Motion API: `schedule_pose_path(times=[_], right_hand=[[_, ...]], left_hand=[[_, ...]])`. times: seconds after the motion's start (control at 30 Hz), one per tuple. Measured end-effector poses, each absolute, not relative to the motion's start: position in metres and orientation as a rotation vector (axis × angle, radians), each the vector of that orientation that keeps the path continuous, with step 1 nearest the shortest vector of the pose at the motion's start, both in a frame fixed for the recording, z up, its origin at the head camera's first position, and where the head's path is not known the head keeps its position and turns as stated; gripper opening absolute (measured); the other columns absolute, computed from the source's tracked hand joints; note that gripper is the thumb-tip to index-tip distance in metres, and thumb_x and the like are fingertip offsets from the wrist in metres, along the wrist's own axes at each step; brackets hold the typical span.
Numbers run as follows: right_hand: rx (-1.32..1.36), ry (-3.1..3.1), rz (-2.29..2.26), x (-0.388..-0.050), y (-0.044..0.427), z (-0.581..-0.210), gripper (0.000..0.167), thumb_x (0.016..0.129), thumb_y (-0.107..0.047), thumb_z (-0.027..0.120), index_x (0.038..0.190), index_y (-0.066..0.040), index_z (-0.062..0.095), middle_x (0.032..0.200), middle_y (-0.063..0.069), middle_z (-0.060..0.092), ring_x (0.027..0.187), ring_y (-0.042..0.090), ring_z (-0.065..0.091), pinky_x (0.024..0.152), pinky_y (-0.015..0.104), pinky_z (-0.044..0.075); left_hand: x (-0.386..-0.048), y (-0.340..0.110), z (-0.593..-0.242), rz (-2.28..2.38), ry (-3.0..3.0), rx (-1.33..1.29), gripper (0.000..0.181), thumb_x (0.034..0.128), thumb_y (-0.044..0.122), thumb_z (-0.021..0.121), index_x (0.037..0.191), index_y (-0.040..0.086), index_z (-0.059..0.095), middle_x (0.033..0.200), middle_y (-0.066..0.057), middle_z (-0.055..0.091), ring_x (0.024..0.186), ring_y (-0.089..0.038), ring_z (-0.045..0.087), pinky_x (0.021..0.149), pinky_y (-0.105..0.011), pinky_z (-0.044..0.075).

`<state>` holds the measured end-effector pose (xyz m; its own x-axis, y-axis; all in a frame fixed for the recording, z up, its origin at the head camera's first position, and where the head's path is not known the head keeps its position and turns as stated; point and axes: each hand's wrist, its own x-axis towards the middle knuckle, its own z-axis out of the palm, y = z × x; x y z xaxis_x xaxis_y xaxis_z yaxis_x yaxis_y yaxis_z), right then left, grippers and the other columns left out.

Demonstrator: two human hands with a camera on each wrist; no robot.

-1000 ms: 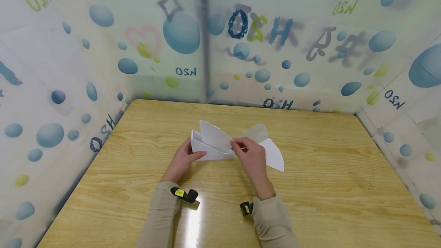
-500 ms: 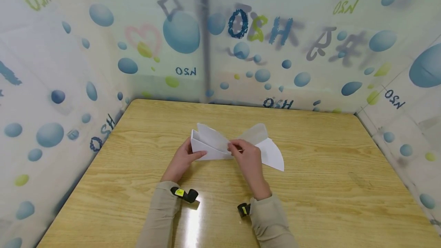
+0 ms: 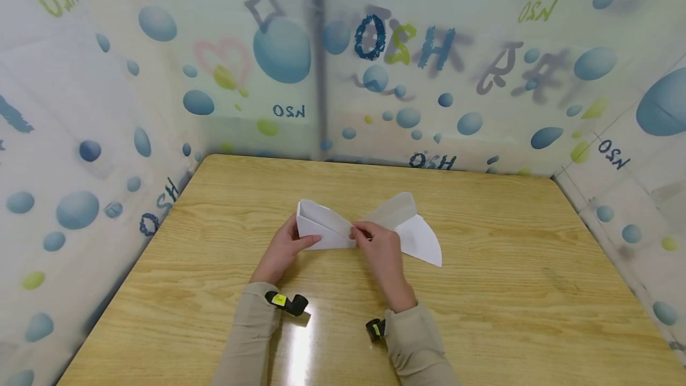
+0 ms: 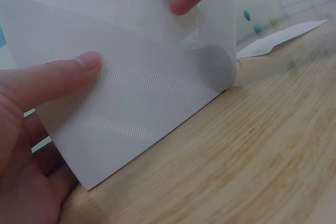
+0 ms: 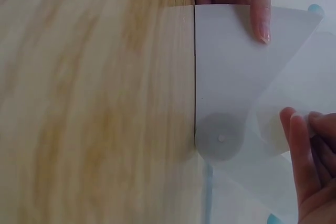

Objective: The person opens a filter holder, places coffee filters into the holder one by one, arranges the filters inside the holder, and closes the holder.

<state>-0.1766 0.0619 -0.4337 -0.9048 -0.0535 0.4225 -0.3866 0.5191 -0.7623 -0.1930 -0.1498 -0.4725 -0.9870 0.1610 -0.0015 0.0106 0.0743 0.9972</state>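
A folded white sheet piece (image 3: 327,238) stands on the table, its left end gripped by my left hand (image 3: 281,250). In the left wrist view my thumb (image 4: 68,77) presses its ribbed front face (image 4: 126,93), with the other fingers behind. A round grey disc (image 5: 220,136) shows at the piece's lower corner in the right wrist view. My right hand (image 3: 383,255) pinches a thin translucent flap (image 3: 334,219) near the middle. Beyond that hand spread a translucent panel (image 3: 393,210) and a white curved panel (image 3: 420,240); how they join is hidden.
The wooden table (image 3: 509,285) extends around the hands. Patterned curtains (image 3: 461,28) with blue drops and lettering rise behind and on both sides. A small black device (image 3: 289,302) is strapped at the left wrist, another (image 3: 375,329) at the right.
My right hand has moved a little left and down, bringing the translucent flap lower against the folded piece. More of the right-hand panels shows. My left hand has stayed in place.
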Motion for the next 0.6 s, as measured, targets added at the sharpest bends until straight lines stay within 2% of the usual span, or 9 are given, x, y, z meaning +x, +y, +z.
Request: schedule_pose_path(times=[0.3, 0.6], right_hand=[[0.4, -2.524, 1.305, -0.176, 0.062, -0.434, 0.012, 0.084, -0.014, 0.062, 0.093, -0.009, 0.07, 0.074, -0.002, 0.067, 0.058, 0.002, 0.057, 0.053, 0.018, 0.046], [0.412, -2.631, 1.17, -0.177, 0.062, -0.437, 0.012, 0.085, -0.018, 0.062, 0.092, -0.014, 0.07, 0.074, -0.005, 0.066, 0.06, 0.002, 0.056, 0.055, 0.021, 0.044]], left_hand=[[-0.182, -0.146, -0.449, 2.016, 2.23, 0.159, 0.049, 0.0804, 0.016, 0.067, 0.123, 0.013, 0.045, 0.115, -0.009, 0.053, 0.103, -0.022, 0.051, 0.084, -0.035, 0.042], [-0.189, -0.148, -0.463, 2.045, 2.233, 0.174, 0.05, 0.0784, 0.019, 0.069, 0.122, 0.013, 0.045, 0.114, -0.01, 0.054, 0.102, -0.022, 0.051, 0.083, -0.034, 0.042]])
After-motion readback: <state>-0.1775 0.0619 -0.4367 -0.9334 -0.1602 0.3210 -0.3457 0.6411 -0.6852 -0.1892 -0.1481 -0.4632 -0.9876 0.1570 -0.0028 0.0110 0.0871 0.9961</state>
